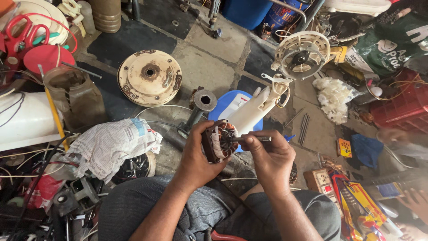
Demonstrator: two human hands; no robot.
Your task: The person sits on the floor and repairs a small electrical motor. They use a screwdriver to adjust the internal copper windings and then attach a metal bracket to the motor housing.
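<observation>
Seen from above, a person sits on a stone workshop floor with knees drawn up, working on a small electric fan motor held over the lap. The left hand is wrapped around the motor from the left side, fingers curled behind it, so the copper windings and white insulation face upward. The right hand is closed in a pinch on a thin metal tool, probably a screwdriver, whose tip is pressed into the middle of the motor.

Just behind the motor lie a white plastic fan neck and a blue plastic lid. Further back rest a round cream motor cover and a white circular fan guard mount. A crumpled newspaper lies to the left, near a cloudy plastic jar, with red scissors at the far corner. Another person's hand shows at the right edge.

The step in hand appears to be loosening or prying something at the motor's centre. The next move likely calls for a steady left grip while the tool turns or levers without slipping into the fine copper wire.
</observation>
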